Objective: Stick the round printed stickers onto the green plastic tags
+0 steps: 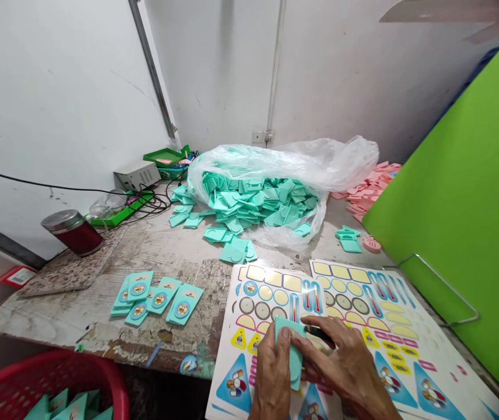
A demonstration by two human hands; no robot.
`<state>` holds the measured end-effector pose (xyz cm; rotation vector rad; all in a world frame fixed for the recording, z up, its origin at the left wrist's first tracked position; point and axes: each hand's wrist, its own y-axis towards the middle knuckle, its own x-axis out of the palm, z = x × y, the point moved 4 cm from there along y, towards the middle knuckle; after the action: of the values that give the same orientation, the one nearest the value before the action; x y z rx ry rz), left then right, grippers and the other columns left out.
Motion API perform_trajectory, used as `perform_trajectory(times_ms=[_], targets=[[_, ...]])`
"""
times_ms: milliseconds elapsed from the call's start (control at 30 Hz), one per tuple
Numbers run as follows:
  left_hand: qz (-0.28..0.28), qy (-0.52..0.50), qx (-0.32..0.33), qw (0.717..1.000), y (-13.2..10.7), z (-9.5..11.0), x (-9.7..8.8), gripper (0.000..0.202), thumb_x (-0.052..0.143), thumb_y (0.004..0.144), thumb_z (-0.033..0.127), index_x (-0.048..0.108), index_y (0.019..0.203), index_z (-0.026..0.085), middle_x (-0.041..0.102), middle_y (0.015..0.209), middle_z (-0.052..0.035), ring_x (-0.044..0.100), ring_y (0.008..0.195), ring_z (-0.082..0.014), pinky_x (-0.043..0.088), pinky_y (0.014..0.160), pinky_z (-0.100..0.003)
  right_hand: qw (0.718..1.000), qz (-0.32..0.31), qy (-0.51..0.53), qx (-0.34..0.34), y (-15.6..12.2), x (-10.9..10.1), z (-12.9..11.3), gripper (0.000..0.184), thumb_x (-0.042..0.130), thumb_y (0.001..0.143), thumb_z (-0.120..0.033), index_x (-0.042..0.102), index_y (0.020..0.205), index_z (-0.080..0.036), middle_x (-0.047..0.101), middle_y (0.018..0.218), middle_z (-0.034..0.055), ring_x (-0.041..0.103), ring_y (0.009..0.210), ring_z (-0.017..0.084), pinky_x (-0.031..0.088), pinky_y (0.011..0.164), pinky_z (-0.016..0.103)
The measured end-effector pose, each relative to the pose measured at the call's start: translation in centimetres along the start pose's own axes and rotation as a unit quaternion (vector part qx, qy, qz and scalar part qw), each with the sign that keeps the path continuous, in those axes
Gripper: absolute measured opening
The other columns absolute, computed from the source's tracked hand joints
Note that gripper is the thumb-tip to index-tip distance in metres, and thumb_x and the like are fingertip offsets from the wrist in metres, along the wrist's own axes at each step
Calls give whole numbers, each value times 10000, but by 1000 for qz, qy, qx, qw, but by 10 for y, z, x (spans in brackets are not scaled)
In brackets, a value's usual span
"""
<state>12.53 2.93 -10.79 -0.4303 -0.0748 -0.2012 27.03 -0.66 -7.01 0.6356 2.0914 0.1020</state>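
My left hand (273,373) is wrapped round a teal plastic piece (295,364), its thumb lying over the front. The piece is tilted above the sticker sheets (262,326). Against the upper part of the piece press the fingertips of my right hand (345,361). That hand also grips a thin black tool (319,335); its tip is hidden, so its kind does not show. To the left on the table lies a group of teal pieces (183,302) bearing round blue stickers and small labels. A second set of sticker sheets (407,303) lies under and beyond my right hand.
A clear plastic bag (332,163) spills a heap of teal pieces (249,201). Pink pieces (367,186) lie behind the green panel (463,204) at right. A red mug (74,233) stands left, near cables (155,204). Below is a red basket (116,379) of teal pieces.
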Motion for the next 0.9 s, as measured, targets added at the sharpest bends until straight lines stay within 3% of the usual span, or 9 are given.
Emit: perform_trajectory(times_ms=[67,167,267,400,567,700,900], targets=[[12,18,7,1000,2,4,-4,615,607,755,647,649,1113,148,656,1229,-178,576,1191,-324,506,953,-329,999,-37,7,34,-2,5,11,330,678,734,-583,727,859,-281,752,860,47,705,756,251,546,657,357],[-17,3,32,999,10,20,-15,566,546,798,656,639,1026,147,737,971,-169,703,867,-281,569,751,-326,995,-80,25,62,6,5,20,351,688,725,-566,705,922,-277,744,868,39,703,740,232,545,612,314],[-25,-2,46,999,23,41,-33,499,539,831,619,612,953,141,718,685,-93,699,636,-222,571,647,-306,994,-84,57,46,32,7,11,347,602,824,-539,642,1021,-256,720,911,47,681,767,206,526,636,302],[-22,-13,60,998,41,49,-42,441,571,826,588,581,901,154,738,858,-116,719,665,-217,566,579,-285,998,-43,29,-40,70,35,-18,229,465,943,-414,576,885,-222,668,808,39,599,729,187,430,673,315],[-10,-51,6,999,49,24,-38,591,559,807,634,520,1096,120,735,846,-154,736,803,-285,593,647,-328,981,-25,-117,-150,83,79,-36,100,510,926,-236,586,869,-206,671,838,37,552,814,218,316,753,354],[10,-82,-9,997,47,14,-38,754,567,764,698,480,1201,89,722,917,-181,738,815,-296,606,690,-341,970,-41,-161,-178,77,86,-41,129,514,917,-215,574,804,-206,648,772,39,515,790,221,289,742,356],[-7,-69,-6,998,50,13,-38,724,555,800,658,450,1258,106,697,1029,-193,726,841,-286,613,674,-348,971,-31,-167,-171,73,85,-51,183,497,914,-203,545,737,-209,621,723,39,494,757,212,284,732,352]])
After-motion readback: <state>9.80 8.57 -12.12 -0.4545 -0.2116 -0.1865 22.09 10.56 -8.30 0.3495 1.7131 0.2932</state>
